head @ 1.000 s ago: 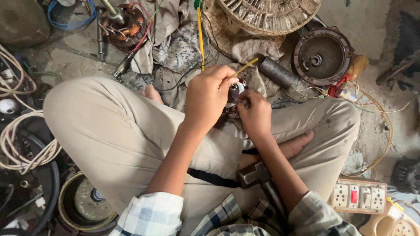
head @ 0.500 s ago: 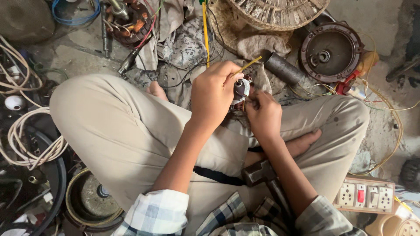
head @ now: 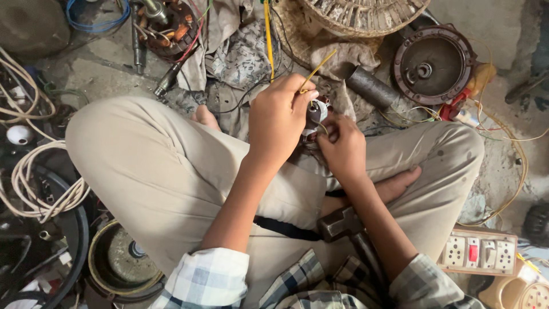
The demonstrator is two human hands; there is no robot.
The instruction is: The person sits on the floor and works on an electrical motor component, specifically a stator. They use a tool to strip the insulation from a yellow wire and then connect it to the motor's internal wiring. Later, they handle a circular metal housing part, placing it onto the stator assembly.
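Pinched between both hands: small dark motor part with white and reddish bits (head: 316, 111), held above the lap, between the knees. Left hand (head: 280, 117) wraps it from the side, fingers curled shut over the top; thumb and forefinger also nip a thin yellow wire (head: 315, 70) that rises up and to the right. Right hand (head: 343, 146) closes on the underside, fingertips tight on the part.

Handling, judged: part looks small, light, rigid w/ exposed fine leads, so prob. fragile at the wire ends. Best hold is on the solid body, not the leads. Wire is thin, springy, bends easily; grip near its root to control it.

Nearby: steel hammer w/ dark handle (head: 343, 224) in the lap, round rusty motor housing (head: 433, 64) on the floor beyond the right knee, white switch-and-socket board (head: 477, 252) by the right thigh, coil of pale cable (head: 34, 183) on the left.
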